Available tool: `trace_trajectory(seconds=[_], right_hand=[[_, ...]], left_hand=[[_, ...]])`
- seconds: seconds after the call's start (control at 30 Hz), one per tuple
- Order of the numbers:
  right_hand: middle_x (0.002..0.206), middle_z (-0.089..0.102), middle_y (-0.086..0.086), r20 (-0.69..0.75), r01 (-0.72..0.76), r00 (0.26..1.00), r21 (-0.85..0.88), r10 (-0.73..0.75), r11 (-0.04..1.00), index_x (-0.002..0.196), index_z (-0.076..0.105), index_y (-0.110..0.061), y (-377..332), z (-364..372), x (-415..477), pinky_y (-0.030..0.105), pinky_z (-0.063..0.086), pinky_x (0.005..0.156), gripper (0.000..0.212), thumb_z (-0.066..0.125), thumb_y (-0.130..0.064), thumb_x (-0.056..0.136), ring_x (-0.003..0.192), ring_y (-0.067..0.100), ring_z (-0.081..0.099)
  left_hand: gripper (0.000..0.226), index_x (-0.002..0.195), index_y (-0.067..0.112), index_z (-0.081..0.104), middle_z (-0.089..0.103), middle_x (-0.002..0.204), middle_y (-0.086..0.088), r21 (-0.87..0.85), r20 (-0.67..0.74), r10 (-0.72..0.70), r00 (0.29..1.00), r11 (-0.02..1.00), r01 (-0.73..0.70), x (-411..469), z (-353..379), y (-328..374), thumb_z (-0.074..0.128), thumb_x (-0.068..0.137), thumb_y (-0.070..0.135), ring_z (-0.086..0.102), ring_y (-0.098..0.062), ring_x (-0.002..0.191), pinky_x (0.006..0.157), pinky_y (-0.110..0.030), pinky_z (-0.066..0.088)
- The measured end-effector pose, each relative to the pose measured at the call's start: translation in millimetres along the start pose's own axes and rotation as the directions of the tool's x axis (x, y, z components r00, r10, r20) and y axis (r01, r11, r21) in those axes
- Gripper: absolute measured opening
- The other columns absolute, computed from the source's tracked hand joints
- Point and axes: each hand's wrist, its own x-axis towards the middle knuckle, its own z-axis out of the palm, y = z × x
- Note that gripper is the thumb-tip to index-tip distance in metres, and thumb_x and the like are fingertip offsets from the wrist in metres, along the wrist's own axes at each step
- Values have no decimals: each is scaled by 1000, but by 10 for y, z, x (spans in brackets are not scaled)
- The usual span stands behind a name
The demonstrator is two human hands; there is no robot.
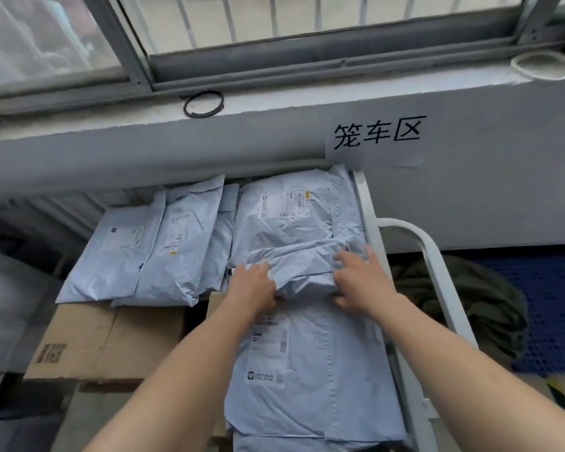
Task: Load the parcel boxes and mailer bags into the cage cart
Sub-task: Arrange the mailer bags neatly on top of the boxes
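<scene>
Tucking this mailer bag (302, 270) against the cage cart (368, 216) rail, looks like: left hand (253, 285) grips its edge, right hand (361, 278) presses flat.

Paper sign (375, 138) on the wall (470, 174): "笼车区"; parcel labels illegible.

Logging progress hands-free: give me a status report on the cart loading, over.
Left hand grips the mailer bag, right hand flat on it. Bag sits atop the pile in the cart. Nothing blocking.
</scene>
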Motion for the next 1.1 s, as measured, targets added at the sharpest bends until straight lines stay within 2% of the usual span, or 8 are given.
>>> trace_trajectory(seconds=[0.07,0.13,0.17,0.27,0.37,0.57,0.9,1.1], right_hand=[[132,55,9,45,23,999,4,-23,1000,121,64,-15,-82,-169,-48,45,40,106,38,56,-41,94,128,32,52],[123,61,14,72,19,997,-9,-18,1000,121,57,-15,-154,-355,-131,38,46,82,29,47,-30,99,115,34,59],[123,62,15,69,28,997,-34,-25,999,123,52,-16,-181,-446,-175,38,43,79,27,43,-24,99,115,34,58],[135,59,12,45,51,998,-76,-47,996,140,41,-19,-246,-676,-283,42,36,103,43,34,-12,99,129,34,47],[160,33,4,-28,79,996,-104,-83,991,158,15,-20,-331,-870,-322,51,10,122,56,26,-14,104,151,26,21],[168,6,0,-100,59,993,-79,-67,995,161,5,-22,-598,-1552,-608,52,5,123,57,24,-16,107,155,22,1],[168,7,2,-224,25,973,-174,-64,984,158,20,-20,-1289,-2421,-942,54,6,122,49,22,-23,109,155,22,-1],[167,18,-2,-238,11,970,-177,-54,984,158,21,-22,-2040,-2706,-944,50,12,122,50,22,-18,108,154,17,13]], left_hand=[[35,129,12,61,56,132,-12,-19,-36,29,999,999,-30,-85,-62,-24,43,101,24,53,-31,122,95,-37,40],[30,123,12,62,65,123,-11,-39,-55,25,998,999,-27,-215,-162,-100,42,101,19,61,-33,112,85,-36,46],[28,120,12,61,67,119,-12,-52,-59,1,998,999,-4,-286,-219,-143,41,101,18,64,-34,109,80,-37,47],[34,130,10,49,67,118,-15,-76,-88,-63,994,996,56,-499,-428,-273,35,99,8,63,-36,106,72,-36,37],[51,152,12,28,61,129,-15,-111,-132,-118,984,988,104,-719,-660,-423,30,101,10,60,-38,112,77,-40,43],[54,156,13,19,49,145,-11,-151,-135,-191,972,974,171,-1216,-1140,-778,27,102,9,52,-34,126,95,-45,45],[61,161,18,7,36,159,-6,-107,-209,-182,961,981,162,-2023,-1729,-1596,25,103,8,41,-27,140,107,-44,36],[58,158,19,18,36,159,-1,-112,-262,-148,954,986,122,-2388,-1638,-2324,30,102,9,42,-25,139,107,-42,40]])
